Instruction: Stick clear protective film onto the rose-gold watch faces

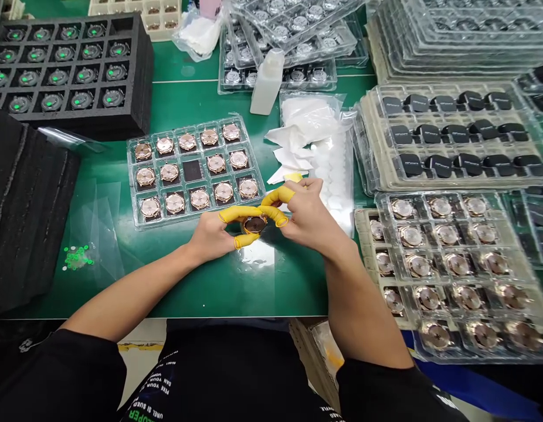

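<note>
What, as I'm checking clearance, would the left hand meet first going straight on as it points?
Beyond the watch case it holds, the left hand would likely meet the right hand; depth is unclear, so they may already touch.

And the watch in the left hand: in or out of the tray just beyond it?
Out: the left hand holds the watch, past the near edge of the tray.

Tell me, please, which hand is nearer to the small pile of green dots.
Left. The left hand, holding a watch, is to the right of the green dots; the right hand, close beside that watch, is farther right.
</note>
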A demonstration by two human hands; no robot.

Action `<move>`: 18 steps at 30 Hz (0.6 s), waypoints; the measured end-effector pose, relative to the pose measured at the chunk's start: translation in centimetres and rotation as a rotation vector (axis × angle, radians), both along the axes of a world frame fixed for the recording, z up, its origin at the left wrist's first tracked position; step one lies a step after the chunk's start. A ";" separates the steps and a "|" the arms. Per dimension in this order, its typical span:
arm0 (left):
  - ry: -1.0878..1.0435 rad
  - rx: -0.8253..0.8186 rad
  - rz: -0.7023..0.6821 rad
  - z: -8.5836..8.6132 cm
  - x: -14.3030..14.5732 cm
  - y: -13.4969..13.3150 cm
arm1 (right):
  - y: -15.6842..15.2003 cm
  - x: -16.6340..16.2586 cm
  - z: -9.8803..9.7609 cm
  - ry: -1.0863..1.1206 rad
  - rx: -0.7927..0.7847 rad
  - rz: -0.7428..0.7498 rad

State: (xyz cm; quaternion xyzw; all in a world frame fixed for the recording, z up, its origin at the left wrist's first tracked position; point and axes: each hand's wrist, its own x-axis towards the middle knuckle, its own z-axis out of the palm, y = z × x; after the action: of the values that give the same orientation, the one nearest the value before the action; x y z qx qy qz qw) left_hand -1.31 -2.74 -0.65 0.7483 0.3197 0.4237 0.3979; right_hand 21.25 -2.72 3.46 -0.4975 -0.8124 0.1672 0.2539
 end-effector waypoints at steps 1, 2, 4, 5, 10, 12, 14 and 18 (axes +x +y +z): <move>-0.010 -0.015 0.005 -0.1 0.0 0.0 | 0.0 -0.2 -0.2 -0.005 0.006 -0.028; -0.026 -0.029 0.011 -0.1 0.1 0.1 | 0.1 -0.5 -0.4 -0.006 0.010 -0.056; -0.071 -0.047 0.015 -0.3 0.1 0.1 | 0.1 -0.9 -1.0 -0.005 0.023 -0.099; -0.089 -0.055 0.016 -0.3 0.2 0.1 | 0.2 -1.1 -1.3 -0.007 0.032 -0.114; -0.106 -0.099 0.046 -0.1 0.2 0.1 | 0.1 -1.7 -2.4 0.005 0.046 -0.180; -0.103 -0.118 0.049 0.1 0.2 0.0 | 0.1 -1.8 -2.6 0.032 0.043 -0.194; -0.108 -0.150 0.038 0.3 0.2 0.0 | 0.2 -1.8 -2.5 0.054 0.035 -0.207; -0.140 -0.334 0.053 0.5 0.4 0.2 | 0.3 -1.3 -1.6 0.162 -0.003 -0.262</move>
State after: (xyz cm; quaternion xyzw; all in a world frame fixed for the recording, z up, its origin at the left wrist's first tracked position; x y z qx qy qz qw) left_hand -0.92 -2.50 -0.12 0.6318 0.3765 0.4263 0.5266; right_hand 19.98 -2.39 1.83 -0.5844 -0.7173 0.1736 0.3373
